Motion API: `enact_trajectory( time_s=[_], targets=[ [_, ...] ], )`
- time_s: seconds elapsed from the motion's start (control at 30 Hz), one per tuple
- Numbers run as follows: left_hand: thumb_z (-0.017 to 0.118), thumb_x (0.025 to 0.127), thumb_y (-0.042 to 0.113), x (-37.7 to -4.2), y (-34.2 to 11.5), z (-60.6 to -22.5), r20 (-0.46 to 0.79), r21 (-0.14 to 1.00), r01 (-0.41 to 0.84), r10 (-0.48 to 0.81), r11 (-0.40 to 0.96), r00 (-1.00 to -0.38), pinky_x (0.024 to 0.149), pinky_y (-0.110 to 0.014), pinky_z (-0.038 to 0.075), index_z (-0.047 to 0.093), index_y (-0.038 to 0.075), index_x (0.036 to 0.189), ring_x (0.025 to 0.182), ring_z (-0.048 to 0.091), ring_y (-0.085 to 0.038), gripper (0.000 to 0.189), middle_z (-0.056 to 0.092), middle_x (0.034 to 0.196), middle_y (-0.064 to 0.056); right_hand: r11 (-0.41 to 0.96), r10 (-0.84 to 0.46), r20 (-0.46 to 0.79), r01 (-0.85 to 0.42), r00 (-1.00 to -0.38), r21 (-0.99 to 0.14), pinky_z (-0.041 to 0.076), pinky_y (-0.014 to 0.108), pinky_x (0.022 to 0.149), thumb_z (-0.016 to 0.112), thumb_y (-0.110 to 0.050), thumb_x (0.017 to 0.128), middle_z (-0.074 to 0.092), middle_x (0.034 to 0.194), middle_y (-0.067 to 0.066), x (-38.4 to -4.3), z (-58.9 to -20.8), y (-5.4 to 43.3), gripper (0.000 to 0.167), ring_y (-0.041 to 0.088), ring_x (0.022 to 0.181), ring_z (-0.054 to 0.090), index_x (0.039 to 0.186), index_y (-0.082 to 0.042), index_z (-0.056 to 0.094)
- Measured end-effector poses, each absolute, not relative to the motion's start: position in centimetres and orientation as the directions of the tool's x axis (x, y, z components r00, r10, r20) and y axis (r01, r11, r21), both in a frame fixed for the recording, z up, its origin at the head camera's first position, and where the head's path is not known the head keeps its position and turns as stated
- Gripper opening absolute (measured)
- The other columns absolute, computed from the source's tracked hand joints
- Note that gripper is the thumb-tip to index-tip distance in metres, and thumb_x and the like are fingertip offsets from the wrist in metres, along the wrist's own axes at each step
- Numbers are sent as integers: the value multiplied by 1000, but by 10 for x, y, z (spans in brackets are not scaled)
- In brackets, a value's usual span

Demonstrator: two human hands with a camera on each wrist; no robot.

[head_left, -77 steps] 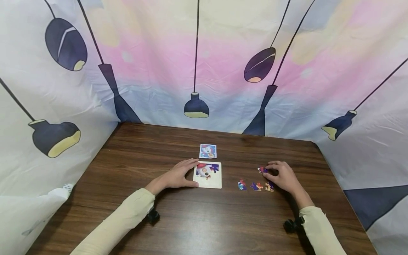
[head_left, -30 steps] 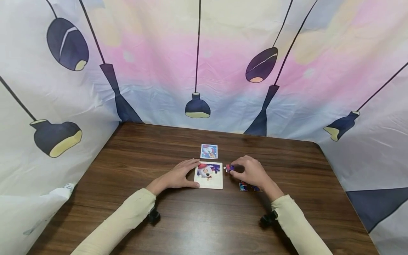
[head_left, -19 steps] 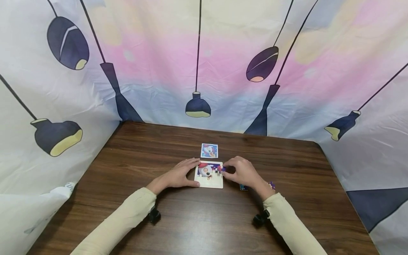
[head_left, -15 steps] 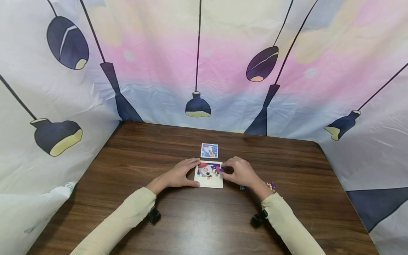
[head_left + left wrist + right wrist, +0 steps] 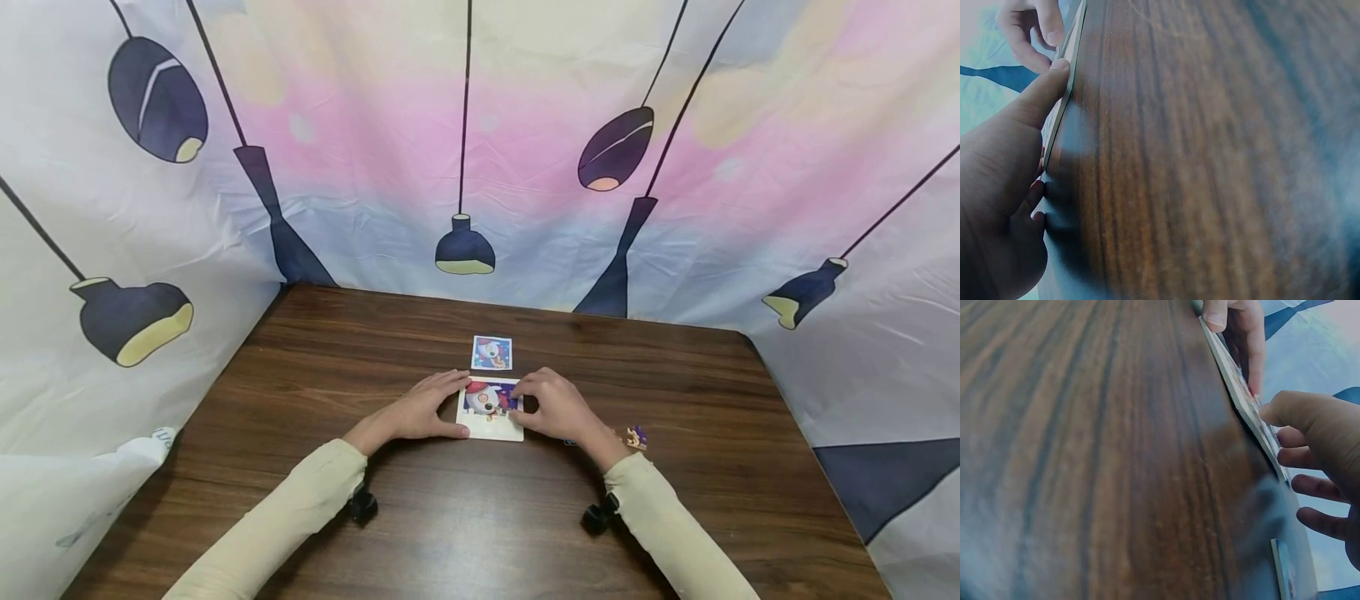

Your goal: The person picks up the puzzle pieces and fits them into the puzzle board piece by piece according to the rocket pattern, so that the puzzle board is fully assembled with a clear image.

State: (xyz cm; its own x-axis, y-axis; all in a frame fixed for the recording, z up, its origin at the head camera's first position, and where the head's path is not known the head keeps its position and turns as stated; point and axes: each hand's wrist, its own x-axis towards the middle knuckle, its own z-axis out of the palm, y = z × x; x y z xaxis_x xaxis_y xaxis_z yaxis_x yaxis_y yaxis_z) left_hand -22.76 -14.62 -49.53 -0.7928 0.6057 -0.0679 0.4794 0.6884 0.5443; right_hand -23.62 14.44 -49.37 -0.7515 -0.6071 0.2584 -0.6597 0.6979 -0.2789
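Note:
A square, pale puzzle board [image 5: 495,430] lies on the table, its upper part filled with a picture of a white cartoon animal in a red hat. My left hand [image 5: 420,408] grips the board's left side, thumb at the near corner and fingers at the far one. Over the right part of the board, my right hand [image 5: 558,407] pinches a purple and red puzzle piece [image 5: 505,401] between thumb and forefinger. That thumb [image 5: 1282,407] is right at the board's edge in the right wrist view, the other fingers spread behind it.
A small picture card [image 5: 492,353] with the same animal lies just beyond the board. Loose puzzle pieces [image 5: 637,437] lie to the right, partly hidden by my right wrist, and a blue piece [image 5: 570,442] peeks out under that hand. A printed cloth [image 5: 390,242] hangs behind the table.
My right hand has carried the puzzle piece left from the table's right side to the board, and has lately shifted a little further in over it. The left hand stays at the board.

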Motion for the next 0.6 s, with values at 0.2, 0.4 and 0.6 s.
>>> enact_trajectory(
  time_s=[0.2, 0.4, 0.6],
  targets=[
    [73, 89, 59, -228, -146, -495, -69, 541, 481, 606, 690, -792, 125, -56, 13, 33, 9, 161, 156, 19, -35, 96, 26, 168, -11, 717, -599, 238, -645, -764, -266, 56, 41, 91, 79, -43, 88, 71, 111, -2, -237, -497, 142, 27, 19, 108, 62, 103, -20, 81],
    [73, 89, 59, -229, -147, -495, -66, 536, 487, 610, 690, -790, 125, -57, 14, 33, 8, 161, 156, 19, -34, 96, 26, 168, -11, 719, -597, 211, -633, -774, -287, 55, 42, 94, 79, -44, 88, 70, 114, 0, -236, -495, 142, 30, 20, 111, 61, 106, -20, 81],
    [73, 89, 59, -228, -146, -494, -72, 536, 483, 607, 693, -791, 125, -57, 14, 33, 9, 161, 156, 19, -34, 96, 26, 168, -10, 714, -596, 216, -634, -773, -297, 55, 43, 93, 79, -43, 89, 70, 113, 0, -234, -495, 141, 29, 20, 110, 61, 106, -20, 81]
  ],
)
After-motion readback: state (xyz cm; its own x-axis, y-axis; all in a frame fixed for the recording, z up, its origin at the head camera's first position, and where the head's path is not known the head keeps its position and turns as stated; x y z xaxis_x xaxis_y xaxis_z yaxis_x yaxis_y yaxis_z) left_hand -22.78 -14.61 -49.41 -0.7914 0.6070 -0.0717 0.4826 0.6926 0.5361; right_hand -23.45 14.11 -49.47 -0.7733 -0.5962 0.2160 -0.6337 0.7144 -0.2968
